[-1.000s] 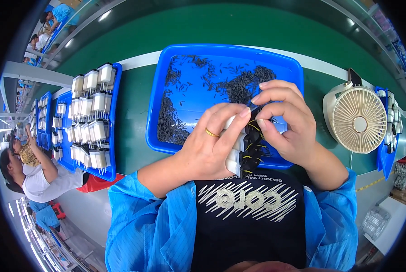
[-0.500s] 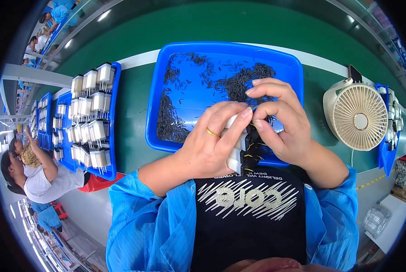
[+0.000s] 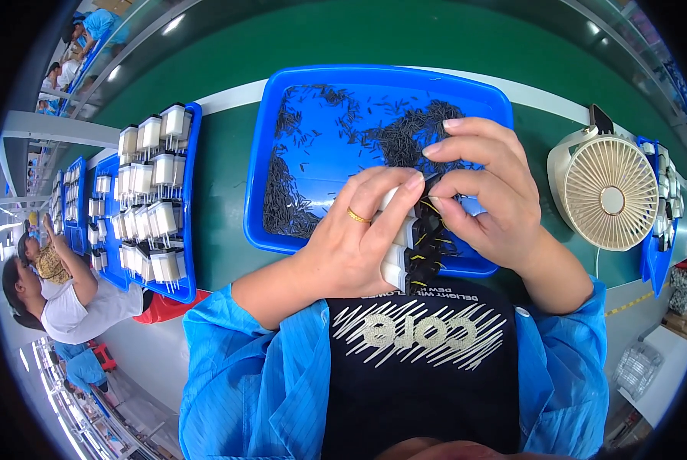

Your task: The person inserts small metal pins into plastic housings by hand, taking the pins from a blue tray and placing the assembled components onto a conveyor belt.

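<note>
My left hand (image 3: 351,230) is wrapped round a row of white block-shaped parts (image 3: 394,264) with dark ends, held above the near edge of a blue tray (image 3: 255,207). Short black sleeves (image 3: 421,257) and thin yellow wires (image 3: 438,265) stick out of the row's right side. My right hand (image 3: 493,195) is beside the upper end of the row, thumb and forefinger pinched by a yellow wire. What lies between those fingertips is too small to make out. Its other fingers are raised and apart. Many loose black sleeves (image 3: 282,184) lie scattered and heaped in the tray.
At the left, a blue tray (image 3: 193,165) carries rows of similar white parts (image 3: 159,218) with pins. A cream fan (image 3: 610,199) stands at the right, with a phone (image 3: 601,119) behind it and another tray of parts (image 3: 669,192) beyond. A person (image 3: 71,299) sits at the far left.
My right hand has shifted slightly right and its fingers have spread a little away from the row. My left hand keeps its grip on the white parts, almost unmoved.
</note>
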Tool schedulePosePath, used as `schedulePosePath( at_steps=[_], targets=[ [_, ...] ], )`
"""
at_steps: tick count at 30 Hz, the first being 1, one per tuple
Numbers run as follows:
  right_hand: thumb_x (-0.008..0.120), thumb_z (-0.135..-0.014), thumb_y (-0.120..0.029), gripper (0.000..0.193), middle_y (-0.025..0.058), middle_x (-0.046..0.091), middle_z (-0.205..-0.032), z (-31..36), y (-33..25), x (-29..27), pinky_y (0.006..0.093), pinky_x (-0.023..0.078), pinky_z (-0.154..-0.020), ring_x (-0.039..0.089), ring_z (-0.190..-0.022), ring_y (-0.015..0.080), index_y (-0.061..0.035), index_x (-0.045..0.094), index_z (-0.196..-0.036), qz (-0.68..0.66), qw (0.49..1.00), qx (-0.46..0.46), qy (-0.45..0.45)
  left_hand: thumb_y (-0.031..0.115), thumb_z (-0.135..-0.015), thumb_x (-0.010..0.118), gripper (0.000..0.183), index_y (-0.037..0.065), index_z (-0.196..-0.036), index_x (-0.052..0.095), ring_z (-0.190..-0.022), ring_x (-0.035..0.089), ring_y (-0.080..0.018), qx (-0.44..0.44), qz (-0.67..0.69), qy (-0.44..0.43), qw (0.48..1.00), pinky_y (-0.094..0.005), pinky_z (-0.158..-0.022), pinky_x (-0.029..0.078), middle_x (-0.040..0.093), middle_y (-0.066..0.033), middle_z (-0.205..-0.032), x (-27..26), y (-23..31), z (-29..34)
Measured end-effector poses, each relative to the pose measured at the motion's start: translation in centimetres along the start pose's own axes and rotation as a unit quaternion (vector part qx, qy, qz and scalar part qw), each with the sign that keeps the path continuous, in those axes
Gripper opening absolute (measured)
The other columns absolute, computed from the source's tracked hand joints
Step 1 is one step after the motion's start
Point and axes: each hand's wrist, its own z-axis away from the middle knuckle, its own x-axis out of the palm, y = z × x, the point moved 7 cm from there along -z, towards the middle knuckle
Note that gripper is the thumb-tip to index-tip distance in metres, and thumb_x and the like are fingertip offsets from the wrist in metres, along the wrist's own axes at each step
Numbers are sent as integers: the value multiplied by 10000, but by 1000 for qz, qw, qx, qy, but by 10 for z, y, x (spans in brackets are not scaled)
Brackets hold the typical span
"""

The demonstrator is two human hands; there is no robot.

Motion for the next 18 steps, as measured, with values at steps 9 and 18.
schedulePosePath(
  at_steps=[9,18],
  targets=[
    [677,-708,-88,130,87,657,-996,6,-11,0,479,398,-949,590,-1047,291,-23,633,-811,70,993,-94,3,143,-572,783,942,-73,-1366,324,-1064,505,-399,-9,37,-23,999,-481,-894,434,430,-225,-1241,4,1,3],
    [595,-861,-201,276,175,537,-1302,2,30,7,480,318,-1053,435,-1266,391,-35,655,-1074,-147,974,51,-162,279,-540,890,1206,-102,-1420,158,-1183,445,-386,-85,12,-103,991,-437,-996,370,404,-258,-1315,2,-11,4]
  ],
)
